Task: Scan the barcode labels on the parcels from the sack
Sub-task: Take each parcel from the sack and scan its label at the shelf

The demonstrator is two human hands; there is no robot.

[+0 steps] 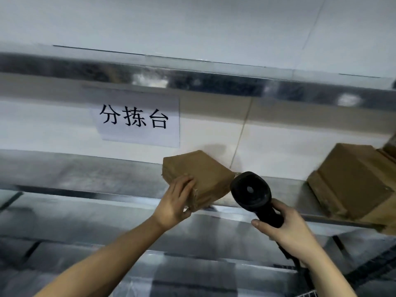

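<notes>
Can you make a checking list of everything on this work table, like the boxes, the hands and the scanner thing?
Surface: shiny metal shelf, blurred, with a second metal ledge above it.
Job's things: small brown parcel at the shelf's front edge; no barcode label shows on its visible faces. Black scanner right beside it. Bigger brown parcels on the shelf to the right.
Clutter: nothing seen.
Hands: left hand holds the small parcel's near corner, fingers on top. Right hand grips the scanner's handle.
Cables: dark cord runs down from the scanner handle.
Surroundings: white wall with a paper sign in printed characters. The sack is not clearly in view.
</notes>
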